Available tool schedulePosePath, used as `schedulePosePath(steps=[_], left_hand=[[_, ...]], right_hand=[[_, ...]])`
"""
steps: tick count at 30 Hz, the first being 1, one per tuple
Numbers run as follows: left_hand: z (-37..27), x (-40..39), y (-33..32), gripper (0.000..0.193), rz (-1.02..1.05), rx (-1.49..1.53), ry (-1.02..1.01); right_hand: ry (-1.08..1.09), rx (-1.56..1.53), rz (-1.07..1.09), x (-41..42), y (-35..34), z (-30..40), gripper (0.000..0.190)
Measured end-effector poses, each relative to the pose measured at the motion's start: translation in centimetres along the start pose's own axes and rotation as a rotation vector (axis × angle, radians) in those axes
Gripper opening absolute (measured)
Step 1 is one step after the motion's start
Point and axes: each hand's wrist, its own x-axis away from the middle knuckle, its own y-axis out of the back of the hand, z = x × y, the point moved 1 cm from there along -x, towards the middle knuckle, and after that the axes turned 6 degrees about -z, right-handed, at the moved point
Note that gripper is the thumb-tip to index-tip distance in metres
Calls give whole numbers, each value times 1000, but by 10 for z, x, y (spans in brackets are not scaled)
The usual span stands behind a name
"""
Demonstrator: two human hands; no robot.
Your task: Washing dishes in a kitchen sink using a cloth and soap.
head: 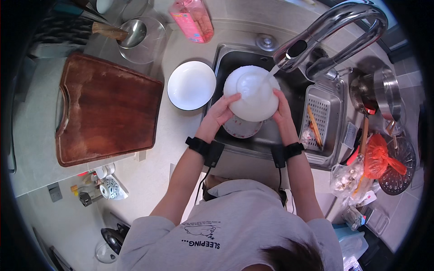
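Observation:
Both hands grip a white bowl (252,98) over the sink, its underside and foot ring facing up. My left hand (222,110) holds the left rim with the thumb on the outer wall; my right hand (282,106) holds the right rim. Water from the chrome faucet (291,56) runs onto the bowl. Beneath it, a dish with a floral rim (243,128) lies in the steel sink basin (288,84), partly covered by the held bowl. Left of the sink, another white bowl (192,85) stands upright on the counter.
A wooden cutting board (110,111) lies at left. A ladle (134,33) rests on a clear glass lid or bowl (152,47), and a pink bottle (194,22) stands behind. Right of the basin, a perforated drain tray (317,115) holds chopsticks (315,127). Pans (388,91) and a red plastic bag (378,157) crowd the right.

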Motion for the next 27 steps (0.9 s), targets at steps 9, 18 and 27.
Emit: schedulePosePath(steps=[9,18,27], left_hand=[[-20,44,-12,38,-282,-398,-340],[-11,105,-38,39,8,-2064,-771],[-41,96,31,54,-223,-2280,-1111]], right_hand=[[-36,555,-182,-1,1,-26,51],[114,1448,-171,-30,89,-19,50],[-31,2032,-66,-50,112,-32,47]])
